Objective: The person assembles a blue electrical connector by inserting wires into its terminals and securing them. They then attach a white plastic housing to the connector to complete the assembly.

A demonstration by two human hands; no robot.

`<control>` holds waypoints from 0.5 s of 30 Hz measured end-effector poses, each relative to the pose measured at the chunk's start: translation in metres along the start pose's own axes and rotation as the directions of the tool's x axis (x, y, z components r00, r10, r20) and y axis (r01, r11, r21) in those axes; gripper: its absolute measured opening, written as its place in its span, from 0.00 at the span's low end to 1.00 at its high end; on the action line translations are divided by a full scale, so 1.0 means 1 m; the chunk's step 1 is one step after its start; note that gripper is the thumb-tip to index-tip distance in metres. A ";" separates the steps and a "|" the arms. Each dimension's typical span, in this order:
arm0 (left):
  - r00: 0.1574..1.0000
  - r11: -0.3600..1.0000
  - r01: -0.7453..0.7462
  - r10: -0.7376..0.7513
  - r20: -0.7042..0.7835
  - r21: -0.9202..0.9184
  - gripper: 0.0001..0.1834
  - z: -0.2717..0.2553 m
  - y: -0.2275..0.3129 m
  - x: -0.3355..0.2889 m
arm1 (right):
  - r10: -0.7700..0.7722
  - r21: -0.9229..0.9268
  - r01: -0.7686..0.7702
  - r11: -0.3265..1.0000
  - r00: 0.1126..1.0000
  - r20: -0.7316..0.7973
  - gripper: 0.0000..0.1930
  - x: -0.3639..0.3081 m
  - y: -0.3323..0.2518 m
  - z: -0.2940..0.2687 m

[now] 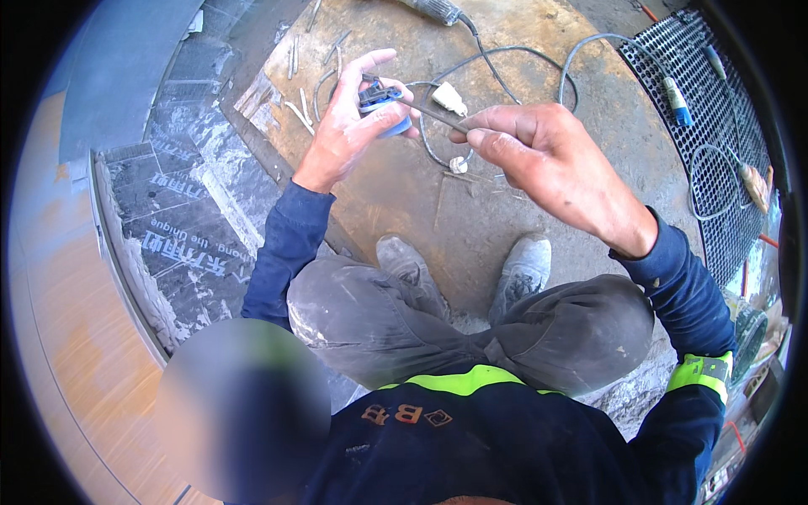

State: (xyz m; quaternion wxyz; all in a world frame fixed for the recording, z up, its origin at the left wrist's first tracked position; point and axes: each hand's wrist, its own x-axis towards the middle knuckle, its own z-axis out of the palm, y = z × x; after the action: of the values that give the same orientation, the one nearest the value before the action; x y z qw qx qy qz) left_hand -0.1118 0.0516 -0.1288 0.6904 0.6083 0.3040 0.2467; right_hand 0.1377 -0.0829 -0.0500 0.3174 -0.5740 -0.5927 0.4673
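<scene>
The blue tool (380, 96) sits in the left hand (345, 126), over the stained board (379, 185) toward its left edge. The right hand (551, 151) pinches a grey rod (439, 115) meeting it; I'd keep both steadily aligned.

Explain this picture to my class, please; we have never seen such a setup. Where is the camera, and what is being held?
There is no robot here: a person is using two bare hands. The picture comes from the left of two wide fisheye cameras worn on the head, looking down, so straight edges bend near the rim.

The left hand holds a small blue and black item, its exact kind unclear. The right hand pinches a thin dark strip that reaches toward it.

On the stained brownish surface lie a cable, a white plug-like piece and thin pale scraps.
</scene>
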 end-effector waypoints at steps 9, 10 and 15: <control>0.995 0.986 0.087 -0.077 0.071 -0.145 0.48 -0.008 0.003 -0.003 | -0.234 -0.314 0.212 0.926 0.972 -0.034 0.12 -0.003 -0.005 -0.013; 0.995 0.987 0.091 -0.084 0.061 -0.131 0.48 -0.008 0.004 -0.003 | -0.231 -0.345 0.203 0.916 0.972 -0.041 0.11 -0.006 -0.005 -0.011; 0.993 0.991 0.113 -0.111 0.028 -0.078 0.46 -0.007 0.010 -0.004 | -0.293 -0.409 0.244 0.879 0.954 -0.059 0.11 -0.011 0.002 -0.001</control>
State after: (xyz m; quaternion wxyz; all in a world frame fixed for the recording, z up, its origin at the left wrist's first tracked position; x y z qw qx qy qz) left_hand -0.1196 0.0546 -0.1189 0.7303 0.5653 0.3194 0.2123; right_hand 0.1409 -0.0935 -0.0502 0.2908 -0.5654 -0.7291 0.2535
